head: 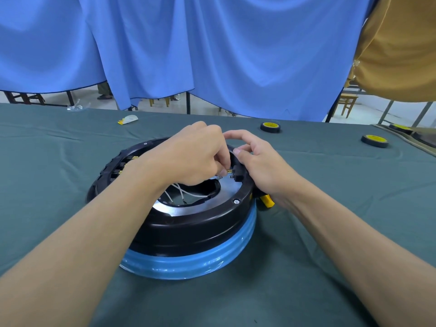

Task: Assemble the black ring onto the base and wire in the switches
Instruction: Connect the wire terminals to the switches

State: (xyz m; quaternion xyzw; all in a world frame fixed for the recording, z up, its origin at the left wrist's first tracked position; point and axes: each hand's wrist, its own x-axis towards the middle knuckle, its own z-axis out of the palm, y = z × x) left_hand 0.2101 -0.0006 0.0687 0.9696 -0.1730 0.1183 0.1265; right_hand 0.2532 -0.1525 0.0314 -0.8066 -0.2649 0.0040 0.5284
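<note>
Desk (70, 142): green cloth, carries everything. Base (188, 263): round, wrapped in blue film, directly under the black ring (200, 230). The ring is glossy and seated on top, with screw heads in its rim and a bright metal plate inside. Left hand (188, 156): reaches over the ring's middle and pinches a brass connector (228, 171). Right hand (262, 166): curled over the ring's far-right rim, bracing it. Switch (238, 177): black, on the ring's inner wall beside the right hand. White wires (188, 195): loose in the ring's central opening. Risks: a connector pushed at an angle could bend the switch's tab or seat only partly. A tug on the slack wires could pull an end free.
</note>
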